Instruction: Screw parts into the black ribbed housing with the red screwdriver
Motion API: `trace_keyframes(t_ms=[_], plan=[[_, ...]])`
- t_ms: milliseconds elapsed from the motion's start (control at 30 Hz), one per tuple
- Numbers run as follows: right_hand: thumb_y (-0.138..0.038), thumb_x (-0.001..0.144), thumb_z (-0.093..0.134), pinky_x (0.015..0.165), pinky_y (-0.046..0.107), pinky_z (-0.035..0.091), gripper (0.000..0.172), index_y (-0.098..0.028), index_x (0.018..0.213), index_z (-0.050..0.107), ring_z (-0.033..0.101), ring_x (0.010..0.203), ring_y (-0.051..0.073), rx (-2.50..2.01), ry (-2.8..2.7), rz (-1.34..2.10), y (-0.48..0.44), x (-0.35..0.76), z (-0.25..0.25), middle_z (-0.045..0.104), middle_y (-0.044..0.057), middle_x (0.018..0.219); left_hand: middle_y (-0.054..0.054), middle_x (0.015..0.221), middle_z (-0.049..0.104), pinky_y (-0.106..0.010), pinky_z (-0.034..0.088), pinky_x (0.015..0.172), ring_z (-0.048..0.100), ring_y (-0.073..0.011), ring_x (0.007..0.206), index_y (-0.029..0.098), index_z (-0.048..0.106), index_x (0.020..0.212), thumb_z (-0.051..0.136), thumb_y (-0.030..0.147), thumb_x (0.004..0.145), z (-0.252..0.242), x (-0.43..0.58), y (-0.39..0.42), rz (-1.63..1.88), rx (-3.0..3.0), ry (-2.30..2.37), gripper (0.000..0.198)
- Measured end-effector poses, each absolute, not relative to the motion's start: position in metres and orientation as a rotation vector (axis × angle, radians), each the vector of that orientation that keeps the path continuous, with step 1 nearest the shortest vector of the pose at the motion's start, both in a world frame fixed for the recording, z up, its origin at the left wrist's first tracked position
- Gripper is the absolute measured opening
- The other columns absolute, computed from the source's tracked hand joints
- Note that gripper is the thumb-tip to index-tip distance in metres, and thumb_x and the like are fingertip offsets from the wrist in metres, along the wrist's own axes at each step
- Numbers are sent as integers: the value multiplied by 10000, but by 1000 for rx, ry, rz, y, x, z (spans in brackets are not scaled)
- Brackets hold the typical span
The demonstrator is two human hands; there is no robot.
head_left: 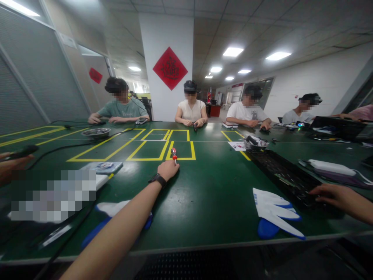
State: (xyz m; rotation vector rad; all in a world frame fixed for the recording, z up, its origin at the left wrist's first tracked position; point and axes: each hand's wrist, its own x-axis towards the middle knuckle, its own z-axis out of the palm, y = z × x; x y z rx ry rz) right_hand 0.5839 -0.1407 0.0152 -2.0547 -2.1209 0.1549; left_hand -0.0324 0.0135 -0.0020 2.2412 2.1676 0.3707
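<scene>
My left hand, with a black watch on the wrist, is stretched out over the middle of the green table. Its fingers are closed on a screwdriver with a red and clear handle. The handle points away from me, and the shaft runs down into my hand, where the tip is hidden. Under my forearm lies a white and blue glove, partly covered. A second white and blue glove rests farther right, near the table's edge. No part of my right hand shows.
Yellow tape rectangles mark the table. At the right, a hand, seemingly a co-worker's, touches a long black casing. Another person's hand holds a black tool at the left edge. Metal bowls stand farther back; several people sit opposite.
</scene>
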Motion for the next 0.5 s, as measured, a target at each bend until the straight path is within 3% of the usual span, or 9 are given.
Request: trace_keyframes(t_ms=[500], plan=[[-440,691,595,860,351,452,310,-272,932,695,601,969,273,-1952,-2137,226,-145,584,16,666,60,1014,-119,920,654,-308,471,698,620,-246,851,168,634,870,315,444,823,-4,-33,16,360,2256,2181,424]])
